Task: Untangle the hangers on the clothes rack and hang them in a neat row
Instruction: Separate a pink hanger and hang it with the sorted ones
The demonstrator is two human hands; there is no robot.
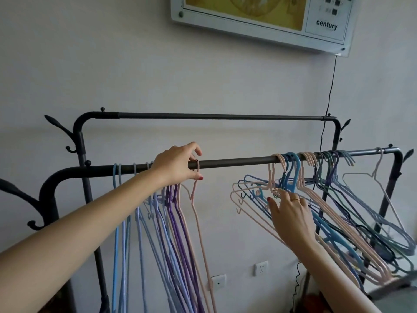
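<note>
A black clothes rack has a near rail (pixel 234 162) and a higher far rail (pixel 214 116). On the near rail's left part hang several blue, lilac, purple and pink hangers in a row (pixel 158 213). My left hand (pixel 178 164) pinches the hook of a pink hanger (pixel 196 199) on the rail, at the row's right end. A tangled bunch of pink, blue and grey-green hangers (pixel 327 211) hangs skewed at the rail's right part. My right hand (pixel 290 213) reaches into this bunch from below, fingers at the necks of the pink and blue hangers.
Curved coat hooks (pixel 56 125) stick out from the rack's posts at left and right. A framed wall panel (pixel 259 16) hangs above, with a black cable (pixel 330 86) running down behind the rack. Wall sockets (pixel 261 267) sit low on the wall.
</note>
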